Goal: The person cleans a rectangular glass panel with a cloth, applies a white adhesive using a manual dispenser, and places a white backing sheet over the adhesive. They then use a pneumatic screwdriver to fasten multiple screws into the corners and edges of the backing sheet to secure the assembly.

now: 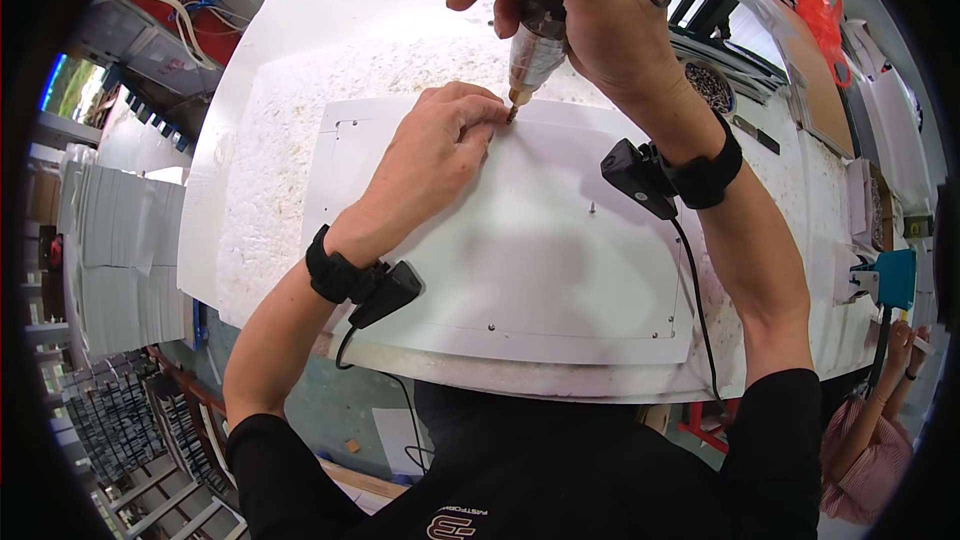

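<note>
A flat white rectangular panel [440, 280] lies on the table in front of me, with small dark screws along its borders. My right hand [615, 35] is wrapped around an electric screwdriver [536, 58], held upright with its bit pointing down at the panel's far edge. The fingers of my left hand [440, 140] are pinched together right at the bit's tip, around a small screw [511, 117] that they partly hide. The heel of that hand hovers over or rests on the panel; I cannot tell which. A loose screw [592, 207] stands on the panel's right half.
White foam sheet [260, 180] spreads under the panel on the table. At the right are a bowl of screws [708, 85], a dark-bladed knife [757, 134] and dark frames [725, 10]. Stacked white sheets [130, 250] stand at left. Another person's arm [880, 390] shows far right.
</note>
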A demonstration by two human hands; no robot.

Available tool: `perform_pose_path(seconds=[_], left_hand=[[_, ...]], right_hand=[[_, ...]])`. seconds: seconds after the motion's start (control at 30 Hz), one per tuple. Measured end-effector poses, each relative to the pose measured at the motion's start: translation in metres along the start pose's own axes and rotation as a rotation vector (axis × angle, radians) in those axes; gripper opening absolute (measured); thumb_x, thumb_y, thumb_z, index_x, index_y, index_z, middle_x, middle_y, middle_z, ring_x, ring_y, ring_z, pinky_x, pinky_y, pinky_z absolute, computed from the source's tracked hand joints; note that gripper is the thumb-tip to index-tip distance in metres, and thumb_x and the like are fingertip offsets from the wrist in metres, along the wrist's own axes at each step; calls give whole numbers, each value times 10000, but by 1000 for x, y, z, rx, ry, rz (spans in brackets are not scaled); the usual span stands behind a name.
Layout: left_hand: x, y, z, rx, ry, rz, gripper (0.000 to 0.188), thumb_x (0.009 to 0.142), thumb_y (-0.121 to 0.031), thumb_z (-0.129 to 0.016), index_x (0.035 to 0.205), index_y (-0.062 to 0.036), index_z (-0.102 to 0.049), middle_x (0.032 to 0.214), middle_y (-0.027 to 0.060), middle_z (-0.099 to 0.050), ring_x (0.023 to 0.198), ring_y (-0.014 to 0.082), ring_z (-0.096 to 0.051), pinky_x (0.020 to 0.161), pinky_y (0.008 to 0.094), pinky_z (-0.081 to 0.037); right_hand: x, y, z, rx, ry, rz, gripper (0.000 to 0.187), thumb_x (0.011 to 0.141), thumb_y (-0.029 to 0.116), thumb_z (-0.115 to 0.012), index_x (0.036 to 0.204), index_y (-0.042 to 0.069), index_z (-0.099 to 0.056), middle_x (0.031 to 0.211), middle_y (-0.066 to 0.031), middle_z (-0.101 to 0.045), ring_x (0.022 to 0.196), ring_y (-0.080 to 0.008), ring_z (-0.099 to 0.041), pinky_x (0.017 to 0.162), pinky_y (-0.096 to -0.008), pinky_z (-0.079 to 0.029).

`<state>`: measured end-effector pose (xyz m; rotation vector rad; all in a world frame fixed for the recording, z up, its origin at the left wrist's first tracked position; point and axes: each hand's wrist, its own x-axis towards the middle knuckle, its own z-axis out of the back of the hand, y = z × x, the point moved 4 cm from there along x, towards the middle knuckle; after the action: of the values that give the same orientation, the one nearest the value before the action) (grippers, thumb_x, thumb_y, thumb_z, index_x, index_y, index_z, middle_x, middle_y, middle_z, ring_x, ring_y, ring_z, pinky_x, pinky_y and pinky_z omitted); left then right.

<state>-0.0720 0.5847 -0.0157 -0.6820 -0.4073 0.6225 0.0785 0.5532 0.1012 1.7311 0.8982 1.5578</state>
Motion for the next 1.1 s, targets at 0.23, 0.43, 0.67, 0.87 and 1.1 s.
perform_pose_path(seconds=[0.23, 0.43, 0.67, 0.87, 1.1], left_hand=[[-25, -17, 2, 416, 59, -214, 408, 956, -21, -574, 1357, 50, -588, 1360, 181, -591, 1289, 336, -556, 1081, 420, -482], [-28, -18, -2, 663, 62, -296, 480, 881, 12, -597, 1359, 51, -591, 1403, 149, -570, 1396, 344, -459, 1152, 425, -411], [-27, -18, 0, 704, 78, -316, 495, 872, 23, -588, 1367, 23, -594, 1423, 115, -561, 1391, 335, -472, 1140, 424, -425], [-28, -20, 1, 693, 70, -315, 492, 868, 51, -571, 1357, 9, -607, 1401, 122, -585, 1371, 321, -501, 1127, 415, -437], [-36, -49, -6, 477, 96, -292, 347, 887, 2, -681, 1231, -41, -679, 1171, 113, -692, 1128, 281, -647, 963, 387, -533]], right_hand=[[3, -2, -12, -29, 142, -29, 254, 1036, 307, -624, 967, 62, -638, 771, -41, -682, 716, -124, -716, 509, -249, -533], [4, -6, -20, -63, 171, -57, 224, 1026, 253, -647, 907, 63, -632, 709, -21, -648, 623, -99, -666, 493, -242, -502], [3, -20, -9, 49, 179, -171, 227, 1009, 235, -671, 862, 80, -593, 640, 0, -593, 518, -72, -562, 466, -237, -457], [-1, -8, -12, -19, 192, -231, 252, 1008, 299, -668, 962, 56, -618, 742, -45, -662, 600, -97, -638, 497, -234, -495], [-26, 10, 13, 98, 26, -123, 266, 1025, 310, -645, 1013, 49, -594, 883, -112, -716, 729, -155, -732, 517, -237, -531]])
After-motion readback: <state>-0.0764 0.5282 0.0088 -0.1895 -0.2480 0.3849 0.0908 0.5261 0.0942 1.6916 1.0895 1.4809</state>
